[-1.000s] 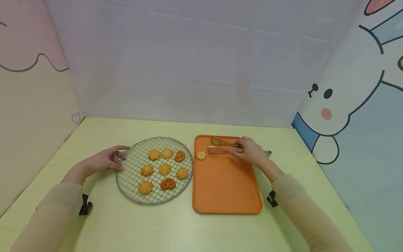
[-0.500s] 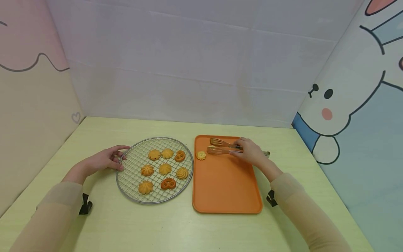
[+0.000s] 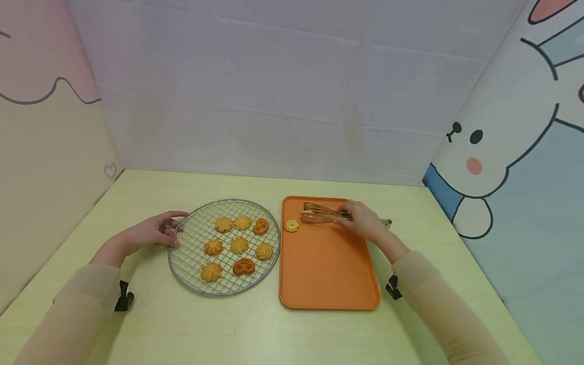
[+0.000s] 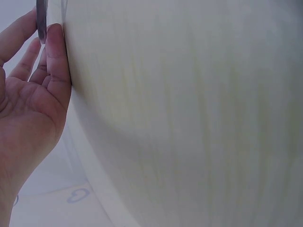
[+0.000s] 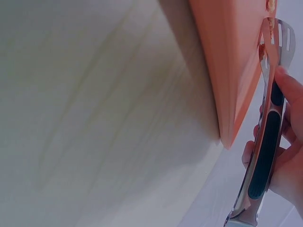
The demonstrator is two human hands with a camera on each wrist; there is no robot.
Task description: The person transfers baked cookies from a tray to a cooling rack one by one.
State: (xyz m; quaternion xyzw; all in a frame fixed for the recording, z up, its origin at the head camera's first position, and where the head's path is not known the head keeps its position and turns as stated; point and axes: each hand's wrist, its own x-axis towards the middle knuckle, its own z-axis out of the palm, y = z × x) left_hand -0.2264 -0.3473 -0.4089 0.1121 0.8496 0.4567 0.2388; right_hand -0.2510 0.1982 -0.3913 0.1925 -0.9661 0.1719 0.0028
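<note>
My left hand (image 3: 150, 234) holds the left rim of a round wire cooling rack (image 3: 188, 261). In the left wrist view, a short bit of the rack's rim (image 4: 41, 21) shows by the fingertips. Several cookies, including a plain one (image 3: 239, 245) and a pretzel-shaped one (image 3: 244, 266), lie on the mesh. My right hand (image 3: 363, 220) grips metal tongs (image 5: 266, 151) with dark handle inserts, their slotted heads over the orange tray (image 3: 328, 274). Between the heads a cookie (image 3: 308, 212) is partly hidden. A scalloped cookie (image 3: 291, 225) lies by the tray's left edge.
The rack and tray stand side by side, almost touching, on a pale wooden table (image 3: 219, 329). A whitish back wall (image 3: 283, 101) and printed side panels, one with a cartoon rabbit (image 3: 493, 142), enclose the table.
The tongs' heads have come slightly closer together, the far head moving toward the near one. The left hand, rack, tray and other cookies look unchanged.
</note>
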